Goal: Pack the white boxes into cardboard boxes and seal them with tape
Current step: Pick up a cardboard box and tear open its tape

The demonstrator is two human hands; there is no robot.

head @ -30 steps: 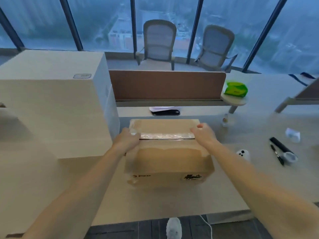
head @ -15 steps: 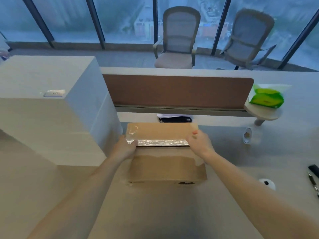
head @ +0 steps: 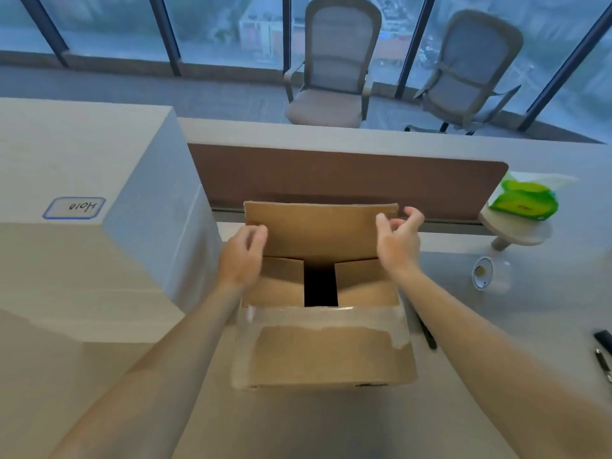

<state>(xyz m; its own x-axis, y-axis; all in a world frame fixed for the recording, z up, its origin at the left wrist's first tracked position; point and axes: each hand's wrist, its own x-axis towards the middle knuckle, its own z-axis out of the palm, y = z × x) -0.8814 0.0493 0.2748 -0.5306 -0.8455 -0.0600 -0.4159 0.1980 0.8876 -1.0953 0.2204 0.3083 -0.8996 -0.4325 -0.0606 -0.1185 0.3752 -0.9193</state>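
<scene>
Cardboard box [head: 326, 351] is seen on the bench [head: 496, 409], near the middle of its front edge, with its long axis running left to right, parallel to that edge, and its opening facing up. Half a second ago the top was closed and a shiny tape strip was being pressed along the seam; now the far flap [head: 314, 226] is raised upright, the two side flaps are folded inward, and a dark gap is exposed between them. The near flap is folded forward over the front face, with clear tape stuck along its edge.

A large white box [head: 82, 226] is stacked on the left side of the bench, touching or just beside the cardboard box's left side, and crowds the left arm. A brown divider panel [head: 347, 177] is set along the bench's far edge, directly behind the raised flap. Two office chairs are visible beyond it, by the windows.

The left hand [head: 241, 256] is held open at the far flap's left edge, fingers loosely curled and gripping nothing. The right hand [head: 397, 240] is likewise open at the flap's right edge, fingers spread apart.

A green packet [head: 523, 202] is placed on a small round shelf at the right. A tape roll [head: 490, 273] is lying on the bench right of the cardboard box, and pens [head: 602, 356] are seen by the right edge.
</scene>
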